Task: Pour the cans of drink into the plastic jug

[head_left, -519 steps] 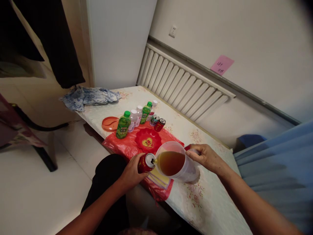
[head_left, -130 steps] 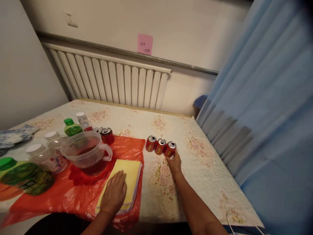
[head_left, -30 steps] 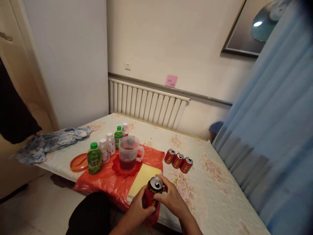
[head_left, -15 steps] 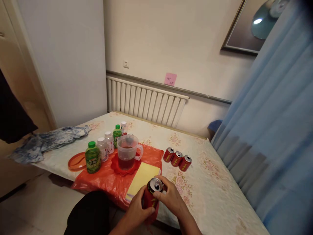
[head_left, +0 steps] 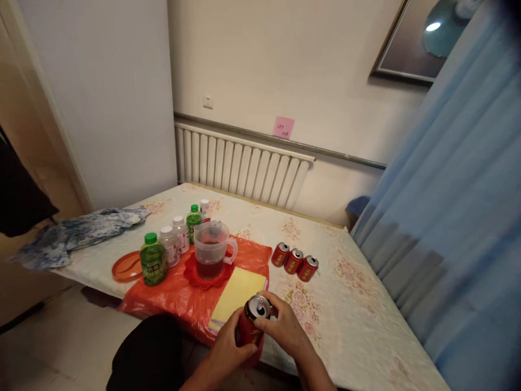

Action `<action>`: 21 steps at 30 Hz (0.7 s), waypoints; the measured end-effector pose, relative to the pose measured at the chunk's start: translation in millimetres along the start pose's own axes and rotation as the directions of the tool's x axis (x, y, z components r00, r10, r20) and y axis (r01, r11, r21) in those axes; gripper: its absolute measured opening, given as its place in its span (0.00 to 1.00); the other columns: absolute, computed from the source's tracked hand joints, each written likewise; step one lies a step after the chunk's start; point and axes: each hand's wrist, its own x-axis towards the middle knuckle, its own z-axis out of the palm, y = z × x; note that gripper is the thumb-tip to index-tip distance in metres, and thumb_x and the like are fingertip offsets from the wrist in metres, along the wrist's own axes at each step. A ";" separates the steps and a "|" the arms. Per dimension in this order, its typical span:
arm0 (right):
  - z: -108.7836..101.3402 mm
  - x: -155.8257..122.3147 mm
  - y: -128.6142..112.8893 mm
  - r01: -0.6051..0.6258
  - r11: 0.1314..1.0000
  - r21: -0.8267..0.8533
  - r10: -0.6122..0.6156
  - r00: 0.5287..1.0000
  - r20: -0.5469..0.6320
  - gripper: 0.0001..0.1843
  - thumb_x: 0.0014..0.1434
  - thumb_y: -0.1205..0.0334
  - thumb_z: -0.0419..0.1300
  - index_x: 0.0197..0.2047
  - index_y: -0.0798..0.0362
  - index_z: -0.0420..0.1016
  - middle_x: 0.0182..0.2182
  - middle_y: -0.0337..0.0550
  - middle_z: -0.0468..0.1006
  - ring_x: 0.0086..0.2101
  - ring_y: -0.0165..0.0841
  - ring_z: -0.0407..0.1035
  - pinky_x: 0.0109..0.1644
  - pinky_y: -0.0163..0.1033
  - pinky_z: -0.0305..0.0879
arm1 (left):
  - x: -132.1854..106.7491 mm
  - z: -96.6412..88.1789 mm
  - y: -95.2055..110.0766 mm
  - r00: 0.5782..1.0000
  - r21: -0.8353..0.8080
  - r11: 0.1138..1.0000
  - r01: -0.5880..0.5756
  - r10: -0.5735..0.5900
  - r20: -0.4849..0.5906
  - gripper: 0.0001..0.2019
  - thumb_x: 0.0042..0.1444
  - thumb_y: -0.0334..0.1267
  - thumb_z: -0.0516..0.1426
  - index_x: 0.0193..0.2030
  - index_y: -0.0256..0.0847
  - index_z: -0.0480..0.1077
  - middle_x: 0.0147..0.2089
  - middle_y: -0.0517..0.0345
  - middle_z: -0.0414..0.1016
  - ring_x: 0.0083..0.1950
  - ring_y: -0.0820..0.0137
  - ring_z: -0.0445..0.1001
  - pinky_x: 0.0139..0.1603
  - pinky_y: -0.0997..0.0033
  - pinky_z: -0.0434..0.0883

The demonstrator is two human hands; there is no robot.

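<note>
Partly, the red can (head_left: 247, 326) is covered by the 2 hands around it: most of the fingers behind it are out of sight, its base is hard to make out, and its lettering is only partly readable. Left hand (head_left: 228, 345) grips the body low down; right hand (head_left: 285, 326) is closed around the upper part, thumb near the rim. Both forearms are cut off by the lower edge. Its lid faces up, the dark opening on the side nearer the person, and its long axis is near upright, the top leaning slightly right. The can is at the table's near edge, in front of the yellow cloth (head_left: 241, 290). Beyond, the pitcher (head_left: 207, 252) partly hides something behind it.
</note>
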 end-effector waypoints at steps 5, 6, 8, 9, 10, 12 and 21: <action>-0.6 -0.4 -1.2 -0.002 1.000 0.010 0.002 1.000 0.005 0.25 0.45 0.59 0.67 0.48 0.51 0.74 0.41 0.41 0.78 0.41 0.39 0.72 0.47 0.42 0.67 | -1.0 -0.3 0.0 1.000 -0.025 1.000 0.000 0.000 0.027 0.35 0.36 0.26 0.57 0.57 0.40 0.61 0.57 0.50 0.71 0.58 0.56 0.69 0.61 0.56 0.65; -0.9 -0.6 -1.6 -0.007 1.000 0.011 0.007 1.000 0.007 0.25 0.45 0.59 0.67 0.48 0.51 0.74 0.41 0.41 0.78 0.41 0.39 0.72 0.47 0.41 0.67 | -1.1 -0.6 -0.3 0.999 -0.029 1.000 -0.003 0.004 0.035 0.35 0.36 0.26 0.57 0.57 0.40 0.60 0.57 0.50 0.71 0.58 0.56 0.69 0.61 0.56 0.65; -1.3 -0.7 -2.2 -0.016 1.000 0.019 0.016 1.000 0.010 0.26 0.44 0.61 0.68 0.49 0.51 0.74 0.41 0.40 0.78 0.41 0.39 0.72 0.47 0.41 0.67 | -1.4 -1.3 -1.2 0.999 -0.040 0.999 -0.010 0.012 0.053 0.36 0.36 0.26 0.57 0.57 0.40 0.60 0.57 0.50 0.71 0.59 0.56 0.69 0.61 0.56 0.65; -1.3 -0.7 -2.3 -0.016 1.000 0.026 0.016 1.000 0.011 0.26 0.45 0.61 0.67 0.49 0.51 0.74 0.41 0.40 0.78 0.42 0.39 0.71 0.47 0.41 0.67 | -1.6 -1.7 -1.6 0.998 -0.047 0.999 -0.014 0.016 0.057 0.36 0.36 0.26 0.57 0.58 0.40 0.60 0.58 0.50 0.70 0.59 0.57 0.68 0.61 0.56 0.65; -1.2 -0.5 -2.2 -0.014 0.999 0.033 0.014 1.000 0.016 0.26 0.45 0.62 0.67 0.49 0.51 0.74 0.41 0.40 0.78 0.42 0.39 0.71 0.48 0.41 0.67 | -1.8 -2.1 -2.1 0.998 -0.054 0.998 -0.019 0.023 0.061 0.36 0.37 0.26 0.56 0.58 0.40 0.59 0.59 0.50 0.70 0.60 0.57 0.68 0.61 0.56 0.64; -0.5 0.0 -2.0 -0.010 0.999 0.039 0.009 1.000 0.024 0.26 0.44 0.63 0.67 0.49 0.52 0.74 0.42 0.41 0.78 0.42 0.39 0.71 0.48 0.41 0.67 | -2.3 -2.9 -3.2 0.998 -0.054 0.998 -0.030 0.033 0.056 0.36 0.38 0.27 0.57 0.60 0.40 0.58 0.60 0.49 0.69 0.61 0.58 0.67 0.63 0.56 0.63; 8.2 4.9 -5.9 -0.038 0.997 0.061 0.035 0.998 0.055 0.28 0.45 0.63 0.67 0.52 0.52 0.72 0.44 0.43 0.78 0.44 0.40 0.72 0.51 0.43 0.67 | -5.0 -10.6 3.1 1.000 -0.078 0.997 -0.018 0.019 0.005 0.35 0.40 0.29 0.58 0.60 0.39 0.59 0.60 0.48 0.69 0.61 0.57 0.67 0.62 0.57 0.65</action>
